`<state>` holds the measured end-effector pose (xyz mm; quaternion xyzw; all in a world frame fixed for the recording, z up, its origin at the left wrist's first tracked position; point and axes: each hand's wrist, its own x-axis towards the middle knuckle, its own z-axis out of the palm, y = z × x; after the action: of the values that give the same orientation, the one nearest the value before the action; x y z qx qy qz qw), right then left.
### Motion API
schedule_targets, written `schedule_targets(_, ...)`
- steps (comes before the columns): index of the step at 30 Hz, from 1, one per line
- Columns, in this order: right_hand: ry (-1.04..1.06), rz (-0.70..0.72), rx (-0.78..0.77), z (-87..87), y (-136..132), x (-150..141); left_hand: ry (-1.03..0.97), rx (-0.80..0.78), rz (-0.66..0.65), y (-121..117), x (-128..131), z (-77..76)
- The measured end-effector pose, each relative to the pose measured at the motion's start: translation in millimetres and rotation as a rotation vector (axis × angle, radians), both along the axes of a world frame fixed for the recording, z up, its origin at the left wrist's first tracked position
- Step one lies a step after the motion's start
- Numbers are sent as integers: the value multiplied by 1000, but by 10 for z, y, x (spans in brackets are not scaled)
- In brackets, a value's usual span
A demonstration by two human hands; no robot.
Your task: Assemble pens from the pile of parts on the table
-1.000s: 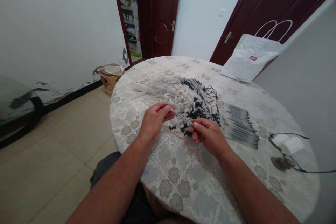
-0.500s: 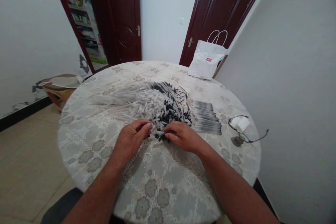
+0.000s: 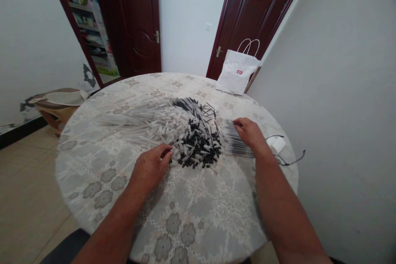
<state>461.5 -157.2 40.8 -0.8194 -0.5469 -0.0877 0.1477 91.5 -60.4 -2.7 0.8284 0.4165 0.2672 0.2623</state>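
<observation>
A heap of white pen tubes [image 3: 154,121] lies across the middle of the round table [image 3: 198,210], with a mound of small black caps [image 3: 199,146] and thin black refills [image 3: 194,105] at its right side. My left hand [image 3: 150,168] rests at the near edge of the white tubes, fingers curled together at the pile. My right hand [image 3: 249,131] lies over a row of finished pens [image 3: 233,142] laid side by side at the right, its fingers bent down on them. Whether either hand holds a piece is hidden.
A white paper bag [image 3: 236,75] leans at the table's far edge by a dark door [image 3: 250,12]. Glasses [image 3: 286,159] and a white wad [image 3: 276,144] lie at the right rim, close to the wall. A stool [image 3: 57,105] stands on the floor at left.
My right hand has moved from the near edge of the heap out right onto the row of finished pens. My left hand stays at the heap. The view has swung right.
</observation>
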Motion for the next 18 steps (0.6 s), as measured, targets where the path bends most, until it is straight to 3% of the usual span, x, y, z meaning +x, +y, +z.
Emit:
schedule_targets(8, -107, -184, -177, -357, 145, 222, 126, 55, -21, 45, -19, -77)
schedule_targets(18, -118, -135, -265, -569, 182, 265, 151, 51, -28, 70, -26, -149)
